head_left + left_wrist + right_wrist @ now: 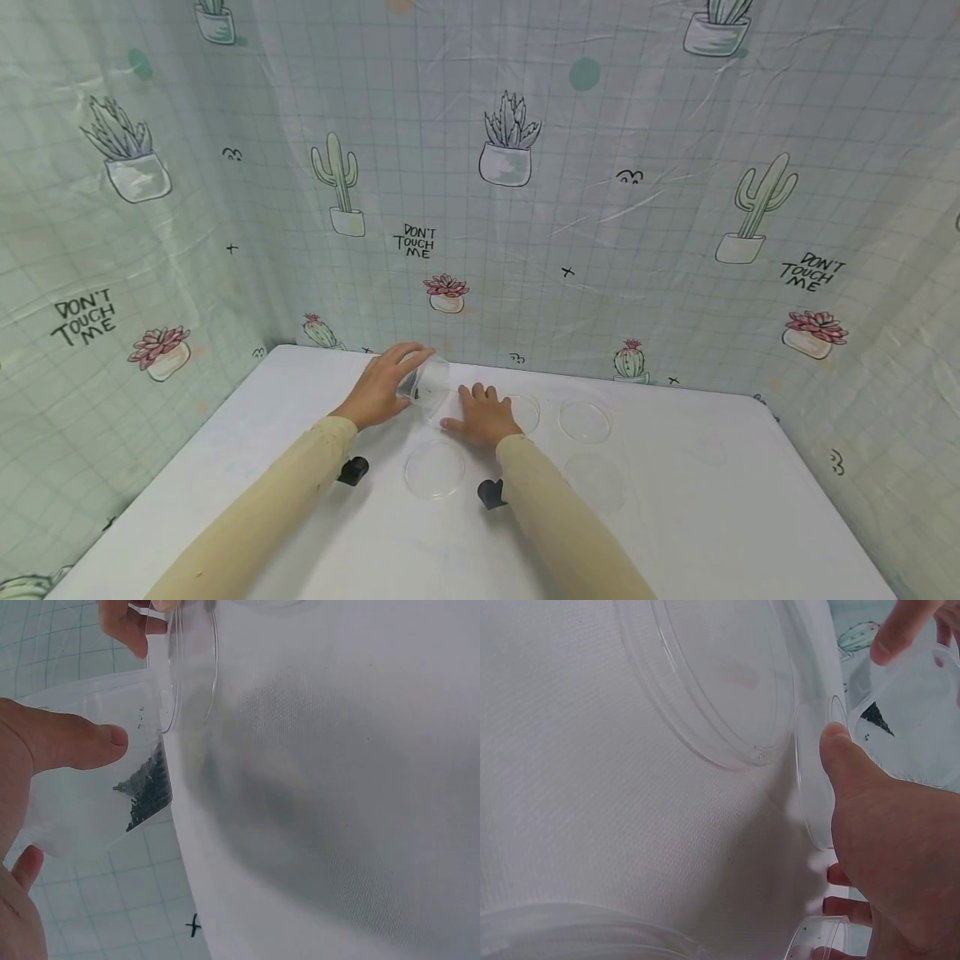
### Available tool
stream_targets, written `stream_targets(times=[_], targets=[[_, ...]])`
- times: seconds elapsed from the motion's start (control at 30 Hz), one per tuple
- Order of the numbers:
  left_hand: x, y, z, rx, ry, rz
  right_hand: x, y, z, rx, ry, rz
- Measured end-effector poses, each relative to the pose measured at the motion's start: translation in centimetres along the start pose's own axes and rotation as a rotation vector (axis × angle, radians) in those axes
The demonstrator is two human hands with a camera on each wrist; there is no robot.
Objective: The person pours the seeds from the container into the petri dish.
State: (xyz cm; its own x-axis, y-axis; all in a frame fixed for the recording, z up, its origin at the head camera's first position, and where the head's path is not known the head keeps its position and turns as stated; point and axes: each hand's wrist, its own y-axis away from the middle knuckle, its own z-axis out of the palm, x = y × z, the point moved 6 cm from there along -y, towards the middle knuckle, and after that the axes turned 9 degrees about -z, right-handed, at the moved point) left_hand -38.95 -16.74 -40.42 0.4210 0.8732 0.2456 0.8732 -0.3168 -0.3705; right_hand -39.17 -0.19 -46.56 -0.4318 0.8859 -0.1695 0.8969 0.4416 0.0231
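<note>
My left hand (386, 385) grips a clear plastic container (431, 387), thumb on its near side and fingers round the far side. It is tilted, and small black grains (150, 787) lie gathered in its lower corner. Right beside it, my right hand (483, 417) is low over the table with its thumb and fingers spread. The right thumb is at the rim of a clear round dish (814, 772) under the container's lower edge. Its other fingertips overlap another clear dish (810, 939) on the far side.
More clear round dishes lie on the white table (712, 517): a near dish (435, 471) between the forearms, a dish (585, 422) to the right, and a faint dish (595, 483) in front of that. A cactus-print curtain (510, 275) rises behind the table.
</note>
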Motion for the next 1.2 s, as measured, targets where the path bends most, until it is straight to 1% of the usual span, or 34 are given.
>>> stream_targets(times=[0.23, 0.5, 0.6, 0.8, 1.03, 1.2], targets=[[0.2, -0.2, 0.1, 0.002, 0.006, 0.010, 0.1, 0.0, 0.0, 0.001, 0.005, -0.007], [0.6, -0.4, 0.2, 0.028, -0.005, 0.071, 0.0, -0.1, 0.0, 0.001, 0.007, -0.007], [0.7, -0.4, 0.3, 0.025, -0.017, 0.083, 0.1, -0.1, 0.0, 0.004, 0.011, -0.004], [0.8, -0.5, 0.6, 0.018, -0.043, 0.083, 0.0, -0.1, 0.1, 0.004, 0.017, 0.000], [1.1, -0.6, 0.4, 0.011, -0.057, 0.067, 0.0, -0.1, 0.1, -0.002, 0.015, 0.000], [1.3, -0.7, 0.5, 0.014, -0.063, 0.075, 0.1, -0.1, 0.1, -0.006, 0.019, -0.001]])
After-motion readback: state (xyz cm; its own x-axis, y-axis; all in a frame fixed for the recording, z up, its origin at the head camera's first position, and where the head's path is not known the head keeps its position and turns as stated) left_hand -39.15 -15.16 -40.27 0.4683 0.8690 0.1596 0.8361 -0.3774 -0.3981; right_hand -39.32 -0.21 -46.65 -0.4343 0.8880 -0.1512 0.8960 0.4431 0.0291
